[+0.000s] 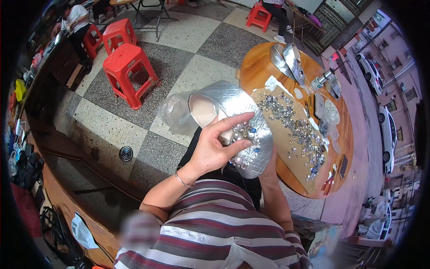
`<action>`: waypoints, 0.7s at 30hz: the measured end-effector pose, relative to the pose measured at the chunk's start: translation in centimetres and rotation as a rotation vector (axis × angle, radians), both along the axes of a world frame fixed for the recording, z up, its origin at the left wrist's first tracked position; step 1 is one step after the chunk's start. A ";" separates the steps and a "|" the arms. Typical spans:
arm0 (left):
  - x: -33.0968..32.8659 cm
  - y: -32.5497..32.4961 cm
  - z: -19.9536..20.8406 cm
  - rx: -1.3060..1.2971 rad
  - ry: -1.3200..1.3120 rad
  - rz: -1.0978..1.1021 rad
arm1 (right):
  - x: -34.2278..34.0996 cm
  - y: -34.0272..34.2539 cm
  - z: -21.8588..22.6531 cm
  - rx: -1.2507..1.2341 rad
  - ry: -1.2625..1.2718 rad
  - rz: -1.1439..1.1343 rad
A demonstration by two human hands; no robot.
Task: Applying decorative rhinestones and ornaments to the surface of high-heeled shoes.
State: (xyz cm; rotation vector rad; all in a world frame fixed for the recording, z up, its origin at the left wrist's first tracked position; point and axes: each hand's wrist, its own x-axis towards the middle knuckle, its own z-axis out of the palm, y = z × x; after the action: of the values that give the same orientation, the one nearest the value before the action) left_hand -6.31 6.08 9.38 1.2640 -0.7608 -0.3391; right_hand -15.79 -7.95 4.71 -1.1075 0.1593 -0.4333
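Observation:
A curved silver foil-covered band (pixel 237 98) with a beige inner side is held up before my body; it looks like a shoe upper. A cluster of clear, blue and pearly gems (pixel 244 139) covers its middle. My left hand (pixel 211 145) lies over it from the left, index finger and thumb stretched apart at the gems; its other fingers are partly hidden. From the right, my right hand (pixel 268 172) holds the band underneath, most of its fingers hidden behind it. A cloudy plastic bag (pixel 174 112) hangs at the band's left.
A round wooden table (pixel 257 58) at right bears a brown board (pixel 286 159) with many scattered gems, more silver bands (pixel 286 60), a glue-gun-like tool (pixel 323 80) and red-handled pliers (pixel 329 184). Red stools (pixel 127 62) stand on the checkered floor. A wooden counter (pixel 67 193) curves along the left.

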 end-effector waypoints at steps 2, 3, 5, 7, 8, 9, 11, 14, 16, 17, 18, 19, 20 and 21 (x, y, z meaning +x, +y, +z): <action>-0.1 -0.1 -0.1 -0.012 0.038 -0.023 | -0.1 -0.3 0.0 0.075 0.002 0.058; -0.1 -0.1 0.0 -0.012 0.039 -0.025 | -0.1 -0.3 0.1 0.113 0.003 0.086; -0.1 -0.1 0.1 -0.021 0.052 -0.044 | -0.3 -0.9 -0.4 0.107 0.001 0.114; -0.1 -0.1 0.3 -0.026 0.058 -0.056 | -0.4 -1.3 -0.8 0.096 -0.003 0.175; -0.1 -0.1 0.3 -0.028 0.065 -0.060 | -0.4 -1.3 -0.8 0.096 -0.003 0.175; -0.1 0.0 0.4 -0.031 0.072 -0.064 | -0.4 -1.3 -0.8 0.092 0.005 0.172; -0.1 0.0 0.4 -0.034 0.078 -0.068 | -0.4 -1.3 -0.7 0.084 0.020 0.165; -0.1 0.0 0.4 -0.008 0.095 -0.058 | -0.4 -1.1 -0.6 0.126 0.021 0.169; -0.1 0.0 0.2 0.011 0.062 -0.045 | -0.4 -0.9 -0.4 0.147 0.022 0.170; 0.0 0.0 0.1 0.029 0.029 -0.031 | -0.3 -0.8 -0.2 0.097 0.004 0.149; 0.0 0.0 0.0 0.048 -0.004 -0.018 | -0.3 -0.6 0.1 0.046 -0.015 0.127; 0.0 0.0 0.1 0.048 -0.004 -0.018 | -0.3 -0.5 0.2 -0.005 -0.033 0.105; 0.0 0.0 0.2 0.059 -0.026 -0.012 | -0.3 -0.6 0.2 -0.004 -0.033 0.105; 0.0 -0.1 0.3 0.069 -0.048 -0.006 | -0.3 -0.6 0.1 -0.083 -0.038 0.086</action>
State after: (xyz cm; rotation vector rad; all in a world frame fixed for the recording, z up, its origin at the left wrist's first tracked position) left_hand -6.32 6.01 9.67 1.3388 -0.7994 -0.3435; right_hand -16.13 -8.52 4.81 -1.1822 0.0605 -0.3862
